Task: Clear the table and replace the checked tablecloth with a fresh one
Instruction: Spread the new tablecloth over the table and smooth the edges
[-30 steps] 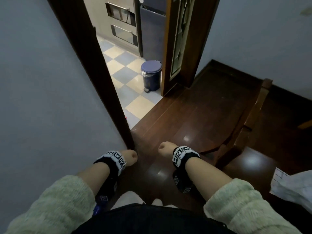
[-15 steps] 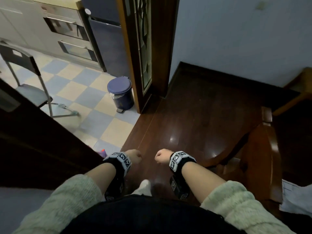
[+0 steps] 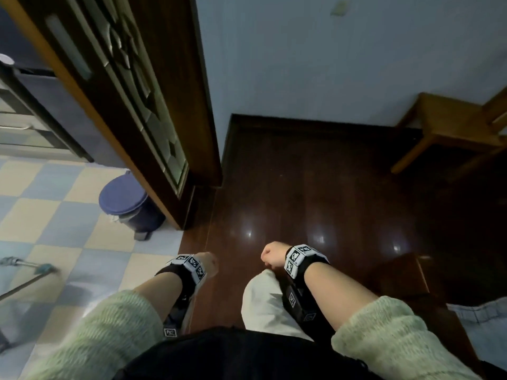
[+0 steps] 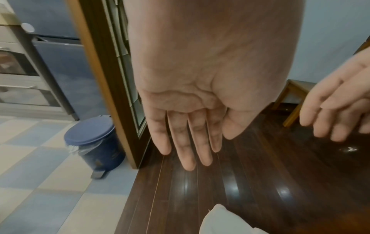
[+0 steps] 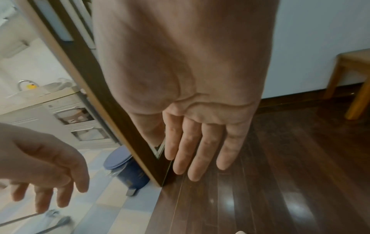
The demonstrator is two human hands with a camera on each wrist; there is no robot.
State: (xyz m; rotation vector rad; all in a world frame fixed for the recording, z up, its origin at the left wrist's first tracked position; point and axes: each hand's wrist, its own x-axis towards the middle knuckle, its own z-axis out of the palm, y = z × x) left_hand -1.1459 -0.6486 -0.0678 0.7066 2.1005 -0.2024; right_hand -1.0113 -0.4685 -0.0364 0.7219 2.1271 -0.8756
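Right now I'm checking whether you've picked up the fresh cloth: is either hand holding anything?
No: the left hand and the right hand both hang with straight, empty fingers above the floor.

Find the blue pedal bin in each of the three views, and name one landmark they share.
Head: blue pedal bin left of centre, on the checked tiles.
Left wrist: lower left, beside the door's foot.
Right wrist: low, left of centre, partly hidden behind the door.
Shared landmark: the dark wooden door with patterned glass.
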